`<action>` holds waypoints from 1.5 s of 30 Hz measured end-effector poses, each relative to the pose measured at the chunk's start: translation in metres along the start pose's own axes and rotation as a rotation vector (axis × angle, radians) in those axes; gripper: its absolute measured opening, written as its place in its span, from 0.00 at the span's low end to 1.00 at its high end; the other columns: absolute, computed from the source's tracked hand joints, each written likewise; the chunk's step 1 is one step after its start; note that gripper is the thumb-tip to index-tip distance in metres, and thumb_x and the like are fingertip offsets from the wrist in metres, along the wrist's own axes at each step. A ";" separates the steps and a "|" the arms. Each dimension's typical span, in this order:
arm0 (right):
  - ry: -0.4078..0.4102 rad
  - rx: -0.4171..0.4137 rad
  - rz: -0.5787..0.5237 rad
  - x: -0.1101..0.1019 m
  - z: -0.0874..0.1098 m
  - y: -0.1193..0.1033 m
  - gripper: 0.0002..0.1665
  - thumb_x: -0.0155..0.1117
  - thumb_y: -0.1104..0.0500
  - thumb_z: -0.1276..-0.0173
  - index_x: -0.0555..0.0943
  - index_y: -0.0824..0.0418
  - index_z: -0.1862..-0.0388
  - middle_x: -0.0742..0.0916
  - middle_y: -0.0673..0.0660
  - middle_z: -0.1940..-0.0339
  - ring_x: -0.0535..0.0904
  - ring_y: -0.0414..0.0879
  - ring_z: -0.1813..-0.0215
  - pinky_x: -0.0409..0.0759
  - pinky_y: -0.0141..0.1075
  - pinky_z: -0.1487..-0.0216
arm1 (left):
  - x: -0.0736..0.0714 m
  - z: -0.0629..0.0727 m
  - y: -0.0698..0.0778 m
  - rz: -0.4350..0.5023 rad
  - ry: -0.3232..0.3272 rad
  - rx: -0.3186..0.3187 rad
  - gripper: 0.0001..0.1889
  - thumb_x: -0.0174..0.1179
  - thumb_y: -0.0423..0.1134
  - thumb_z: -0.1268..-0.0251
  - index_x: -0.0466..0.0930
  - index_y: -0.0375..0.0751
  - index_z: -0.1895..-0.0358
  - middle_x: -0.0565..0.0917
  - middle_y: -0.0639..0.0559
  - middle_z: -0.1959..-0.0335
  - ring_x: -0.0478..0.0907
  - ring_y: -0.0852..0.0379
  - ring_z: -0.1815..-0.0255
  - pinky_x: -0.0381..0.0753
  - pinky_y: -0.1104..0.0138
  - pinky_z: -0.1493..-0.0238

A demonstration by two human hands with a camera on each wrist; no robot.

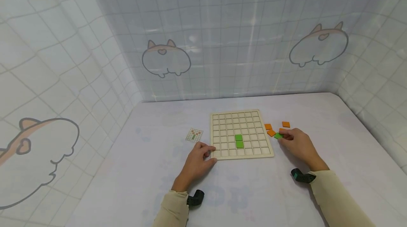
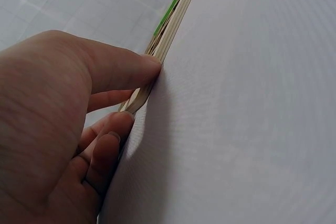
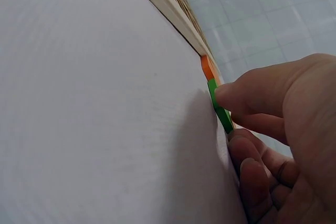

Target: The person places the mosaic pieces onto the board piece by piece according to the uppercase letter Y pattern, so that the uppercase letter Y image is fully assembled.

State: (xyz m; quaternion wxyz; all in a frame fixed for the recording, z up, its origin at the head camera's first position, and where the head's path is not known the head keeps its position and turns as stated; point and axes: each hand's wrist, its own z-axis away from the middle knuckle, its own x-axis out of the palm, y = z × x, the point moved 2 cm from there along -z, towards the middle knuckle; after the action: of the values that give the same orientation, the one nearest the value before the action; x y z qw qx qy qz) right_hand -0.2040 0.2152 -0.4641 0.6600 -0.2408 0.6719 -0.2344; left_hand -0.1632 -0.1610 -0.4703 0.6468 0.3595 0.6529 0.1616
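A pale wooden grid board lies flat on the table, with two green tiles in neighbouring squares, one below the other. My left hand grips the board's near left corner, thumb at the front edge and fingers at the left side. To the right of the board, my right hand pinches a green tile between thumb and fingers. In the right wrist view that green tile stays low by the table, beside an orange tile. Several orange tiles lie loose around it.
A small pattern card with a coloured grid lies left of the board. One orange tile sits apart, farther back. The white-covered table meets a tile-patterned curtain at its back and sides.
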 end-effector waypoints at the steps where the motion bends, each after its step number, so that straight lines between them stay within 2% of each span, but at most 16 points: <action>1: 0.000 0.003 -0.001 0.000 0.000 0.000 0.23 0.68 0.57 0.32 0.82 0.68 0.41 0.81 0.64 0.52 0.77 0.56 0.53 0.76 0.49 0.54 | 0.000 0.000 0.000 -0.003 0.001 0.001 0.17 0.69 0.41 0.37 0.85 0.48 0.45 0.70 0.55 0.59 0.70 0.59 0.61 0.71 0.62 0.58; 8: -0.010 0.037 -0.002 0.002 -0.001 0.001 0.23 0.67 0.56 0.31 0.81 0.70 0.43 0.80 0.65 0.51 0.76 0.58 0.52 0.77 0.51 0.52 | 0.000 0.000 0.001 -0.008 0.001 0.001 0.17 0.69 0.40 0.37 0.84 0.47 0.44 0.70 0.55 0.59 0.70 0.59 0.61 0.71 0.62 0.58; 24: -0.007 0.037 -0.005 0.003 -0.002 0.001 0.21 0.66 0.59 0.33 0.81 0.70 0.45 0.80 0.65 0.53 0.77 0.58 0.53 0.77 0.50 0.54 | -0.001 0.001 0.000 -0.010 -0.002 0.012 0.17 0.69 0.40 0.37 0.85 0.47 0.44 0.70 0.56 0.60 0.69 0.58 0.63 0.71 0.63 0.59; 31: 0.025 0.034 -0.026 0.003 0.000 0.000 0.20 0.66 0.62 0.33 0.79 0.69 0.45 0.81 0.66 0.50 0.77 0.58 0.52 0.78 0.50 0.54 | -0.001 0.001 0.000 -0.006 0.008 0.021 0.17 0.69 0.40 0.37 0.85 0.47 0.45 0.70 0.55 0.59 0.70 0.58 0.62 0.71 0.63 0.59; 45: 0.079 0.033 -0.051 0.002 0.002 -0.001 0.15 0.62 0.63 0.31 0.78 0.68 0.47 0.82 0.64 0.56 0.77 0.58 0.54 0.76 0.48 0.55 | 0.000 0.000 0.000 -0.009 0.010 0.019 0.17 0.70 0.40 0.37 0.85 0.47 0.45 0.70 0.56 0.59 0.70 0.59 0.62 0.71 0.63 0.59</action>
State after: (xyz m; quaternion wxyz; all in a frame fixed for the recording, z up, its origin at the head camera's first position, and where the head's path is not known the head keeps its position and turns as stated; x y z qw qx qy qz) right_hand -0.2022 0.2129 -0.4650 0.6305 -0.2377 0.6872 -0.2715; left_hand -0.1628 -0.1608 -0.4699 0.6409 0.3619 0.6592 0.1540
